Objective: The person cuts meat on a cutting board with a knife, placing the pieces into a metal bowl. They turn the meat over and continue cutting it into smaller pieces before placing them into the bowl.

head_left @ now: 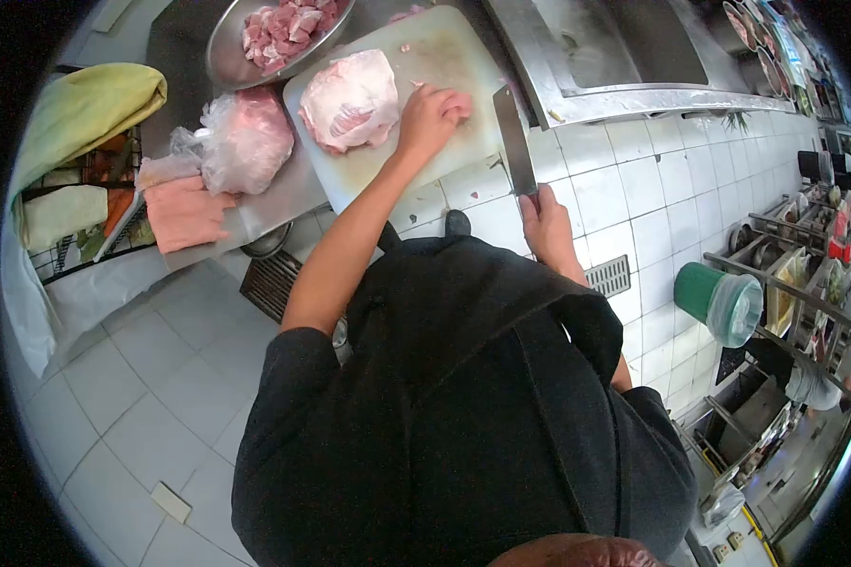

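On the white cutting board (459, 52), my left hand (427, 123) has its fingers closed around a small pink piece of meat (459, 104). Just left of that hand lies a large pale chunk of meat (355, 99). My right hand (548, 225) grips the handle of a cleaver (513, 137), its broad blade pointing away from me beside the board's right edge. Behind the board, a metal bowl (222, 57) holds cut meat cubes (288, 30). A clear plastic bag (241, 156) with pink contents sits on the counter to the left.
A pink cloth (184, 213) hangs over the counter edge, near a yellow-green cloth (95, 109) on a rack. To the right are a metal sink (558, 104), a floor drain grate (608, 276), a green bin (700, 291) and metal shelving (785, 246).
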Demonstrator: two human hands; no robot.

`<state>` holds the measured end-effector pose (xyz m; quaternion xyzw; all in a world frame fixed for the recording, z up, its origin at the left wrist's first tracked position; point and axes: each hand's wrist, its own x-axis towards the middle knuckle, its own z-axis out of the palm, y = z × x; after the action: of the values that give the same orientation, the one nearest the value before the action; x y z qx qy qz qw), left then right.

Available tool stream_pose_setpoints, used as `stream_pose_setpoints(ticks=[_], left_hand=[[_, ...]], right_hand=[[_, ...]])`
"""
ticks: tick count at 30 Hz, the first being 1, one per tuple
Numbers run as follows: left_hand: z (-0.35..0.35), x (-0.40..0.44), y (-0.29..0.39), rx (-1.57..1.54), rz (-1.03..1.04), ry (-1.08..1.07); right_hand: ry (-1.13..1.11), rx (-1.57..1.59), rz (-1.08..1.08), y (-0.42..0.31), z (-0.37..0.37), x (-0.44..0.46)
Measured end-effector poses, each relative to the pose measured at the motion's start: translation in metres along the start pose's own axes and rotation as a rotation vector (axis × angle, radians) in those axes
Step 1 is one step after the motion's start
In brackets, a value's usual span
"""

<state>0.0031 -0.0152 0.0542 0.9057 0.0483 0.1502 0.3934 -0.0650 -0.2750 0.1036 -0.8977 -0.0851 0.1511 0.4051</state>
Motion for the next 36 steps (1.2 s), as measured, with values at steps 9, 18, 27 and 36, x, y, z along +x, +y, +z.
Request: stream_pose_setpoints(ticks=[9,18,27,36], left_hand=[[0.019,-0.036,-0.018,0.106,0.114,0.084],[0.035,-0.033,-0.023,-0.036,0.198,0.168],[0.036,-0.045,-0.033,-0.079,0.212,0.142],[0.010,-0.058,-0.024,-0.072,0.182,0.312]], right_hand=[[-0.040,-0.114,-0.133,-0.022,-0.006,-0.011],[-0.183,-0.381,-0.063,-0.029,0.028,0.013],[-0.111,-0.370,-0.288,-0.036,0.085,0.155],[-0.133,-0.278,-0.333,-0.073,0.063,0.191]])
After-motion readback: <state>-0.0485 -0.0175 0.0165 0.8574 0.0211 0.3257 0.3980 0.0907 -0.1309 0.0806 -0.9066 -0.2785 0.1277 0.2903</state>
